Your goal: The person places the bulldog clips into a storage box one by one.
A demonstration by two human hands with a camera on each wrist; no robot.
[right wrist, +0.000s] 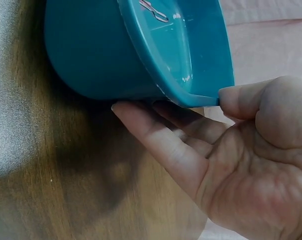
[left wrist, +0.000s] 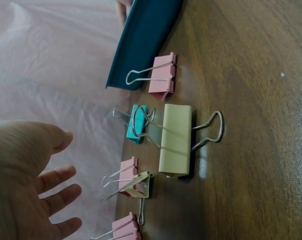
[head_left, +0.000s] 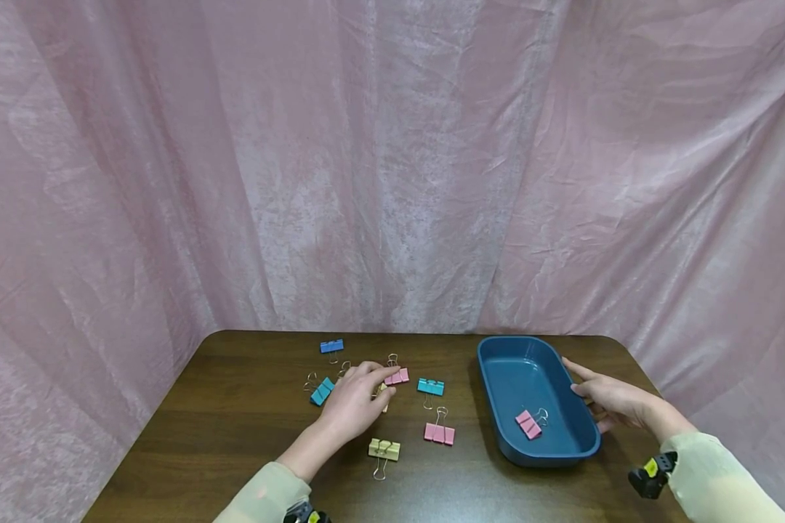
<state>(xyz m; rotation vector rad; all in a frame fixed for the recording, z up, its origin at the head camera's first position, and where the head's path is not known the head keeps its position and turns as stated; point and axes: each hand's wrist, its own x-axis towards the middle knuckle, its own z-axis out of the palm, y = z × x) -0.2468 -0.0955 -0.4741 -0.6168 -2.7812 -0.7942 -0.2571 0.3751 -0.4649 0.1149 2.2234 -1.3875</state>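
My left hand point(head_left: 358, 398) reaches over a group of binder clips, its fingers loosely bent and parted, holding nothing. Close to its fingertips lie a pink binder clip point(head_left: 397, 375) and a small yellow binder clip point(left wrist: 143, 186), partly covered by the hand in the head view. At the right, my right hand point(head_left: 618, 399) grips the side of a deep blue tray point(right wrist: 96, 55). In the right wrist view its thumb touches the rim, while the other fingers reach below along the outer wall. A pink binder clip point(head_left: 528, 424) lies inside the tray.
A larger yellow binder clip point(head_left: 384, 449) lies nearer the front, with another pink clip point(head_left: 439, 434) and a turquoise clip point(head_left: 430, 386) towards the tray. Left of the hand are a turquoise clip point(head_left: 323, 391) and a blue clip point(head_left: 331, 346). A pink curtain point(head_left: 366, 181) hangs behind the table.
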